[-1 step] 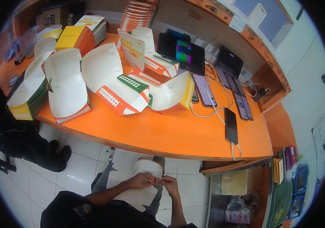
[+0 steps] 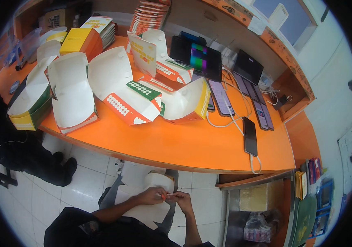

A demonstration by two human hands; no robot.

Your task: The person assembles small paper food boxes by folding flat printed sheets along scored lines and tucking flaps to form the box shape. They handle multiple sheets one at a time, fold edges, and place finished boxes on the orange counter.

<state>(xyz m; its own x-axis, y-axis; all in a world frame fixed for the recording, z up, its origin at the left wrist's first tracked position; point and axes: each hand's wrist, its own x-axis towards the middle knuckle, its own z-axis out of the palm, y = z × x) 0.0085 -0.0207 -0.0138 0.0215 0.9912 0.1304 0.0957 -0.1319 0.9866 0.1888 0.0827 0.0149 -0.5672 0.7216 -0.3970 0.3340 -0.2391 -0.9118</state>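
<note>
In my lap lies a partly folded white food carton (image 2: 159, 180), its inner side up. My left hand (image 2: 153, 196) is closed at its near right edge, pinching a small orange flap of it. Just to the right, my right hand (image 2: 182, 200) has its fingertips pinched on the same edge. Both hands meet below the front edge of the orange counter (image 2: 176, 154). Their fingers hide most of the flap. More flat white card (image 2: 139, 212) rests on my legs under my forearms.
Several opened cartons (image 2: 72, 88) crowd the left and middle of the counter, before stacks of flat cartons (image 2: 149, 16). Phones (image 2: 250, 136), tablets (image 2: 207, 59) and white cables lie at the right. A person in dark clothes (image 2: 32, 160) stands at the left. Shelves (image 2: 254, 199) stand below right.
</note>
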